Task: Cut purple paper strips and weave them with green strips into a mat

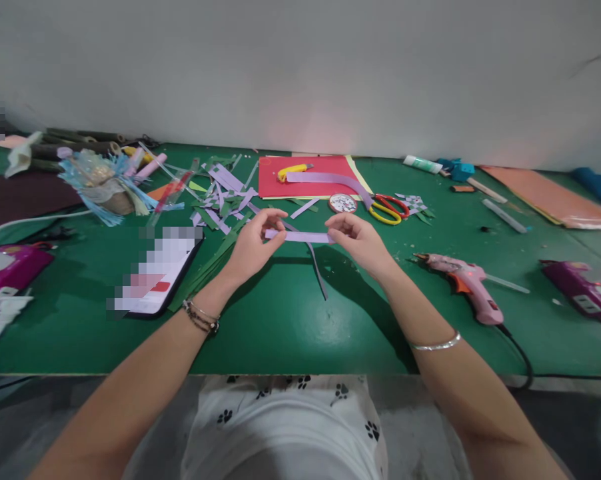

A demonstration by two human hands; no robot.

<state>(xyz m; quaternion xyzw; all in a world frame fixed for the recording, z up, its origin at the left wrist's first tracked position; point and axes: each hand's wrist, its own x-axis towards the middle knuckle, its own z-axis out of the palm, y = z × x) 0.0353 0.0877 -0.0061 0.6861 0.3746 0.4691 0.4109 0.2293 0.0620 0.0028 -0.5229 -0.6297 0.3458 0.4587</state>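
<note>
Head camera: our left grip [254,245] and right grip [361,241] pinched a narrow lilac paper strip [308,237] near its ends above the green tabletop [290,333]; light and easily creased, it probably suited fingertips there.

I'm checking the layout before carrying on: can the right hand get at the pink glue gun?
Probably yes: the pink glue gun lies beside the right forearm with nothing over it, though the right hand would first have to release the purple strip.

Narrow lilac paper strip [306,237]
Held near both ends, roughly horizontal, appears flat, above green tabletop [300,327].
</note>
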